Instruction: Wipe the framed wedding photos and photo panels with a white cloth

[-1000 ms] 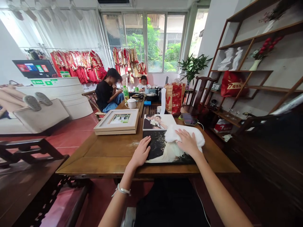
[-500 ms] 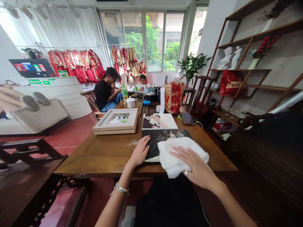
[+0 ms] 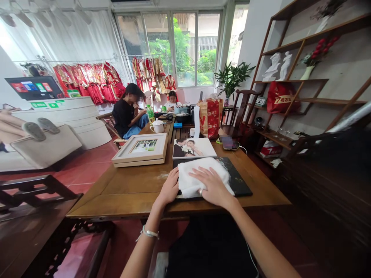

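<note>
A white towel (image 3: 208, 170) is spread over the left and middle of a dark photo panel (image 3: 242, 185), hiding most of its picture. My right hand (image 3: 213, 185) lies flat on the towel, fingers spread, pressing it against the panel. At the panel's left edge rests my left hand (image 3: 171, 186), its fingers stretched out and touching the towel's side. Just beyond, a white-backed wedding photo panel (image 3: 199, 148) lies face up, its near edge against the dark one.
Stacked picture frames (image 3: 140, 150) lie on the wooden table (image 3: 124, 193) to the left. Behind them are a white lidded cup (image 3: 157, 125) and a green-labelled bottle (image 3: 150, 114). A red-brown paper bag (image 3: 210, 118) stands beyond the panels. A person (image 3: 129, 112) sits at the far left side.
My right hand has slid the towel leftward across the dark panel, covering its left part and baring its right side. My left hand has stayed at the left edge.
</note>
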A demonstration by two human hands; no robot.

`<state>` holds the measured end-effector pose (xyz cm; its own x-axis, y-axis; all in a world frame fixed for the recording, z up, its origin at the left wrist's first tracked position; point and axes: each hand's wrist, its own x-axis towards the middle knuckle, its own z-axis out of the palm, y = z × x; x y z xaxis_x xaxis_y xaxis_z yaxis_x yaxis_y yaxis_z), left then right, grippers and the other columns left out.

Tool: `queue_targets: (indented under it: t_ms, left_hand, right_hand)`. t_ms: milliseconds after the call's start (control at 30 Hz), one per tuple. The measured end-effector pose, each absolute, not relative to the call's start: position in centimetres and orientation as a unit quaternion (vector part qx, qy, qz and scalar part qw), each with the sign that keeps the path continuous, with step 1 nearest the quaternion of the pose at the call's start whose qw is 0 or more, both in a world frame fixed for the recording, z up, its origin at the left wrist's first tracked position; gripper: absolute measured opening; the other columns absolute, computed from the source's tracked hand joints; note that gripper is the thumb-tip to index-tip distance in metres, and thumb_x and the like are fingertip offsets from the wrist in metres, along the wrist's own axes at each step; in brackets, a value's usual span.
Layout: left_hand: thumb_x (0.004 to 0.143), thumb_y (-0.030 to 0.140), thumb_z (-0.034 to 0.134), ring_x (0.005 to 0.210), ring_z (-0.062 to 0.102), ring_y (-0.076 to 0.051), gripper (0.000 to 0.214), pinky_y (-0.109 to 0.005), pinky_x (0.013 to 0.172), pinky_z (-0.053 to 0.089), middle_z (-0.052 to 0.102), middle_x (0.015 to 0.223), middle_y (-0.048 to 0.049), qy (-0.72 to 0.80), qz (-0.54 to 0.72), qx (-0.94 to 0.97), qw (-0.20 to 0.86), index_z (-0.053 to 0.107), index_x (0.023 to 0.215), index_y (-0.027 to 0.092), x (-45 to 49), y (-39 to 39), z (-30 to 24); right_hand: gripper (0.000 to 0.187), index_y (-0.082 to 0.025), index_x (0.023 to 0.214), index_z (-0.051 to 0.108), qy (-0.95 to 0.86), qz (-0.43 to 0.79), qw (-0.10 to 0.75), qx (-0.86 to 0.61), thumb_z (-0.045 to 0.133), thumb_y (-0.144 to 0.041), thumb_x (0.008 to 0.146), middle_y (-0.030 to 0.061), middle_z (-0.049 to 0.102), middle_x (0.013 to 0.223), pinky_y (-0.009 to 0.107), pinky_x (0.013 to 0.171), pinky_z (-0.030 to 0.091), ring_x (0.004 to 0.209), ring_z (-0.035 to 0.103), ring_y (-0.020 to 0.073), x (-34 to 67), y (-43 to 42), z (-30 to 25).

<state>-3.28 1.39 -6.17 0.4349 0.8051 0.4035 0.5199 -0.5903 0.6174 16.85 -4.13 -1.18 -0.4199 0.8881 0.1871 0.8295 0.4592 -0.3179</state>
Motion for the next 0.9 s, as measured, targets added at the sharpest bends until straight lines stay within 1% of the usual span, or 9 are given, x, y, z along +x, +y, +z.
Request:
queue_targets:
  t_ms: [133,233,333,433,533,600,733,800,900]
  left_hand:
    - [0.087,0.021,0.037,0.132,0.029,-0.021,0.042,-0.044,0.11,0.022,0.04,0.139,-0.0099,0.416,0.345,0.815,0.209,0.046,0.128,0.017,-3.2,1.3,-6.2]
    - [0.088,0.021,0.037,0.132,0.028,-0.02,0.043,-0.044,0.111,0.02,0.038,0.14,-0.0095,0.423,0.343,0.813,0.206,0.044,0.13,0.017,-3.2,1.3,-6.2]
    - [0.088,0.021,0.036,0.132,0.028,-0.02,0.043,-0.043,0.111,0.02,0.038,0.14,-0.0095,0.426,0.34,0.813,0.205,0.044,0.13,0.016,-3.2,1.2,-6.2]
    - [0.088,0.022,0.036,0.132,0.028,-0.02,0.043,-0.043,0.111,0.02,0.038,0.14,-0.0102,0.423,0.341,0.814,0.204,0.043,0.13,0.015,-3.3,1.2,-6.2]
    - [0.089,0.022,0.036,0.132,0.028,-0.02,0.042,-0.043,0.111,0.02,0.038,0.14,-0.0092,0.416,0.345,0.816,0.206,0.043,0.13,0.017,-3.4,1.2,-6.2]
    - [0.089,0.022,0.036,0.132,0.028,-0.02,0.042,-0.043,0.111,0.02,0.038,0.14,-0.0088,0.414,0.346,0.816,0.206,0.043,0.13,0.018,-3.4,1.3,-6.2]
    - [0.089,0.022,0.036,0.132,0.027,-0.02,0.042,-0.043,0.111,0.02,0.038,0.141,-0.0095,0.42,0.341,0.817,0.202,0.043,0.13,0.016,-3.3,1.5,-6.4]
    - [0.089,0.022,0.036,0.132,0.028,-0.02,0.042,-0.043,0.111,0.02,0.038,0.14,-0.0097,0.421,0.338,0.817,0.202,0.043,0.13,0.016,-3.3,1.5,-6.5]
    - [0.089,0.022,0.036,0.132,0.027,-0.02,0.042,-0.044,0.111,0.02,0.038,0.14,-0.0094,0.42,0.339,0.816,0.204,0.043,0.13,0.017,-3.3,1.5,-6.5]
  right_hand:
    - [0.083,-0.034,0.136,0.033,-0.851,0.104,0.165,-0.487,0.043,-0.01,0.058,-0.0081,0.028,0.146,0.047,0.111,0.005,0.135,0.02,0.0199,18.2,-10.5,-1.6]
    - [0.083,-0.037,0.137,0.03,-0.845,0.102,0.156,-0.502,0.042,-0.009,0.059,-0.0093,0.026,0.147,0.047,0.112,0.008,0.136,0.02,0.0186,21.1,-11.8,-2.2]
    - [0.069,-0.034,0.135,0.036,-0.815,0.081,0.158,-0.551,0.042,-0.013,0.069,-0.0053,0.032,0.145,0.048,0.111,0.013,0.134,0.025,0.02,24.3,-8.9,-2.5]
    - [0.056,-0.025,0.132,0.043,-0.77,0.076,0.156,-0.614,0.04,-0.018,0.077,0.001,0.038,0.142,0.048,0.109,0.019,0.132,0.029,0.0228,26.0,-3.7,-2.0]
    - [0.052,-0.015,0.133,0.042,-0.739,0.086,0.146,-0.652,0.038,-0.024,0.082,0.0083,0.042,0.139,0.047,0.107,0.022,0.13,0.033,0.0259,24.8,0.6,-1.2]
    - [0.051,-0.017,0.133,0.042,-0.749,0.092,0.147,-0.639,0.038,-0.026,0.083,0.0066,0.041,0.14,0.046,0.108,0.02,0.131,0.032,0.025,22.7,2.1,-1.0]
    - [0.052,-0.032,0.132,0.043,-0.789,0.101,0.155,-0.585,0.045,-0.025,0.08,-0.0061,0.036,0.143,0.044,0.111,0.01,0.133,0.027,0.0194,19.0,2.2,-1.5]
    - [0.052,-0.03,0.132,0.042,-0.793,0.102,0.163,-0.577,0.045,-0.025,0.081,-0.0045,0.038,0.142,0.041,0.111,0.011,0.133,0.028,0.0181,19.1,2.1,-1.8]
    - [0.05,-0.022,0.133,0.043,-0.773,0.096,0.168,-0.605,0.042,-0.026,0.083,0.0029,0.043,0.139,0.038,0.11,0.017,0.13,0.033,0.0193,21.9,2.5,-2.0]
